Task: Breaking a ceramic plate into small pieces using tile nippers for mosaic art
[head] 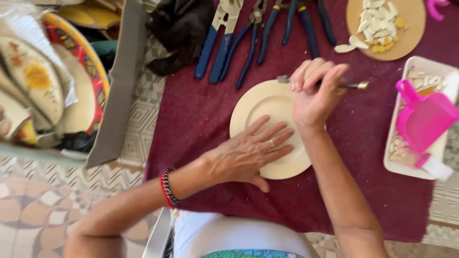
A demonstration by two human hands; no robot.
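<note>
Left hand [253, 150] lies flat, fingers spread, pressing on the near part of the cream plate [263, 102], which sits mid-cloth on the dark red cloth [201, 110]. Right hand [315, 93], fingers curled closed around a thin brush [356, 85], hovers at the plate's far right rim. Blue-handled pliers [248, 45] lie just beyond; white tray [420, 64] with pink scoop [423, 119] at right.

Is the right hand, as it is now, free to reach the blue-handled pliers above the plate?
Probably yes. The right hand holds a brush over the plate, and the pliers lie uncovered just beyond, with only bare cloth between. It would need to put the brush down first.
</note>
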